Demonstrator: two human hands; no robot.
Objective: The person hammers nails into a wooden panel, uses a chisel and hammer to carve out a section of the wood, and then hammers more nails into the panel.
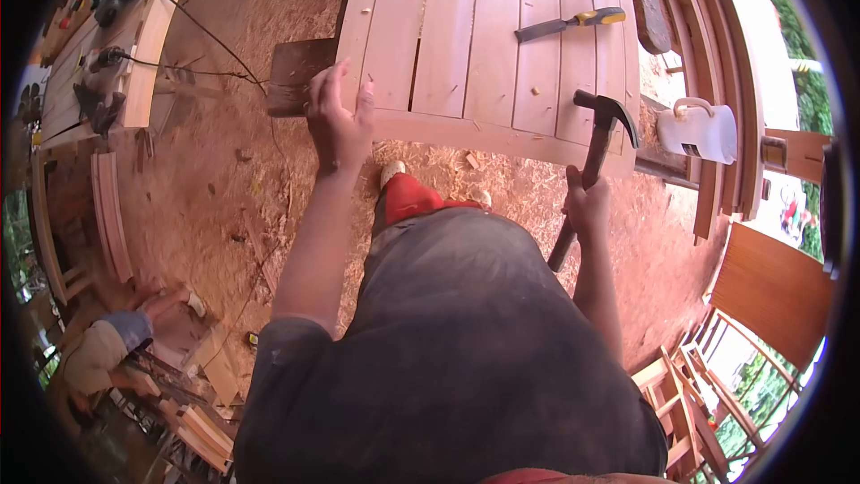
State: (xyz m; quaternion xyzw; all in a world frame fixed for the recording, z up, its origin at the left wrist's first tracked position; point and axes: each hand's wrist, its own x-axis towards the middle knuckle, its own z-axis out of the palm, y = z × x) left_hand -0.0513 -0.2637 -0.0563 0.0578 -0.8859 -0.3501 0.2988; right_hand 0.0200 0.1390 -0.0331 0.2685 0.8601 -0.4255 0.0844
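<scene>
My right hand (587,204) is wrapped round the handle of a claw hammer (598,139), its dark head up over the near right corner of a plank panel (445,45). At the panel's near left corner is my left hand (340,116), fingers apart and holding nothing. A chisel (569,25) with a yellow and black handle lies across the boards, farther off than the hammer. Small wood chips are scattered on the panel.
A white jug (699,132) stands right of the panel beside stacked timber (730,54). At left, power tools and cords sit on a bench (148,81). Another person (112,341) bends over wood at lower left. Shavings cover the ground (224,206).
</scene>
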